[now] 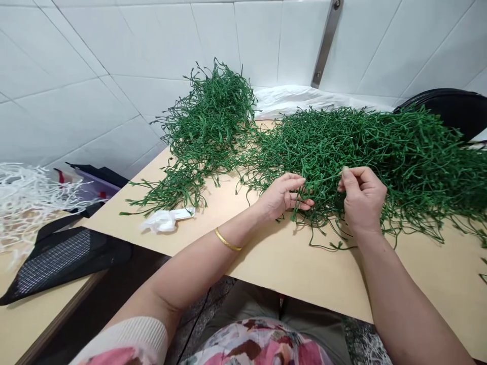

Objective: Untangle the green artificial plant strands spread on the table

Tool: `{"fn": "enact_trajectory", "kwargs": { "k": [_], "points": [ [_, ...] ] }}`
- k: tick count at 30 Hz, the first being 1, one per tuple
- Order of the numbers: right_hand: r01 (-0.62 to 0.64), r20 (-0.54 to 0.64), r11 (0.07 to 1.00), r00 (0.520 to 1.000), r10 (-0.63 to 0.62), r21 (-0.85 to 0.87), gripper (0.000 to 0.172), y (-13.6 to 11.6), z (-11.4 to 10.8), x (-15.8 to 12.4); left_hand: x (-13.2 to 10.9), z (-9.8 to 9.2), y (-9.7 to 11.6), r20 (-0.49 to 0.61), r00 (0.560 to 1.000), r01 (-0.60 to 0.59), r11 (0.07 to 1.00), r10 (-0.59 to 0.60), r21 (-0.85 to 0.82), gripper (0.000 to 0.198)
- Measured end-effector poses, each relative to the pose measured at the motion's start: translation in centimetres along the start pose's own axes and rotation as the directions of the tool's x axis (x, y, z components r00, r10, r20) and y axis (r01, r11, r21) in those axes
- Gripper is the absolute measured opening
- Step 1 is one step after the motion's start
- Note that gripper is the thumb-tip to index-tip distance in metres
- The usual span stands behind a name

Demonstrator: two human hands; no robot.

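A large pile of thin green knotted cords (365, 147) lies across the right half of the table. At its front edge, my left hand (287, 196) is open, fingers apart and touching some of the cords. My right hand (363, 195) is closed, thumb and forefinger pinching the end of one green cord (325, 178) that runs taut toward my left fingers. Whether the left fingers grip that cord's other end is hidden among the strands. A second heap of green cords (213, 111) stands at the back left, its loose ends trailing toward the front.
A crumpled white plastic piece (165, 220) lies on the tan tabletop (281, 253). White cords (26, 203) and a black mesh bag (57, 258) are on another surface at left. White sheeting (300, 99) and a black round object (441, 104) sit by the tiled wall.
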State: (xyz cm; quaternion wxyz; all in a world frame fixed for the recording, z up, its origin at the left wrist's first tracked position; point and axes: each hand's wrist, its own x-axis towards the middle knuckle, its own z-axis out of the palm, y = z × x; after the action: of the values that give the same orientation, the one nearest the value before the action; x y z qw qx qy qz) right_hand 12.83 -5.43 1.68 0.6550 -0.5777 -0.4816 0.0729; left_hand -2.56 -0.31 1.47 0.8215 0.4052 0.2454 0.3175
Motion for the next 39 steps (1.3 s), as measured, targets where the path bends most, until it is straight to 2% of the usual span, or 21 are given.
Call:
{"fn": "enact_trajectory", "kwargs": {
  "k": [8,15,22,24,27,29,31,34,35,39],
  "points": [
    [0.061,-0.021,0.998,0.998,-0.061,-0.001,0.016,-1.2,0.1,-0.8,0.5,-0.1,0.0,-0.062,0.998,0.012,0.995,-0.018,-0.095,0.014],
    [0.255,0.132,0.961,0.961,-0.241,-0.106,0.019,-1.9,0.0,-1.9,0.7,-1.0,1.0,-0.097,0.995,-0.014,0.984,-0.003,-0.179,0.012],
    [0.306,0.183,0.940,0.943,-0.277,-0.152,0.014,-1.8,0.0,-1.9,0.6,-1.3,1.4,-0.125,0.992,-0.042,0.984,0.021,-0.173,0.011],
    [0.355,0.234,0.920,0.921,-0.313,-0.167,0.013,-1.8,0.0,-1.7,0.6,-1.3,1.4,-0.119,0.993,-0.042,0.982,0.020,-0.186,0.009],
    [0.443,0.385,0.874,0.856,-0.345,-0.202,0.015,-1.6,0.2,-1.4,0.8,-1.8,1.7,-0.127,0.991,-0.067,0.968,0.037,-0.240,0.010],
    [0.483,0.484,0.834,0.816,-0.318,-0.267,0.023,-1.3,0.3,-1.3,0.9,-2.1,1.9,-0.143,0.989,-0.081,0.957,0.043,-0.278,0.011],
    [0.495,0.528,0.800,0.804,-0.274,-0.339,0.025,-1.1,0.4,-1.3,1.0,-2.3,2.2,-0.162,0.986,-0.084,0.949,0.035,-0.305,0.011],
    [0.474,0.486,0.800,0.831,-0.269,-0.367,0.011,-1.1,0.4,-1.4,0.8,-2.2,2.6,-0.172,0.985,-0.073,0.945,0.018,-0.319,0.012],
    [0.466,0.448,0.807,0.847,-0.288,-0.362,0.011,-1.3,0.3,-1.4,0.8,-2.1,2.7,-0.162,0.986,-0.079,0.945,0.028,-0.318,0.013],
    [0.417,0.217,0.842,0.907,-0.361,-0.341,0.011,-2.1,-0.1,-1.7,0.6,-1.8,2.9,-0.078,0.987,-0.157,0.955,0.141,-0.254,0.025]
  ]
}}
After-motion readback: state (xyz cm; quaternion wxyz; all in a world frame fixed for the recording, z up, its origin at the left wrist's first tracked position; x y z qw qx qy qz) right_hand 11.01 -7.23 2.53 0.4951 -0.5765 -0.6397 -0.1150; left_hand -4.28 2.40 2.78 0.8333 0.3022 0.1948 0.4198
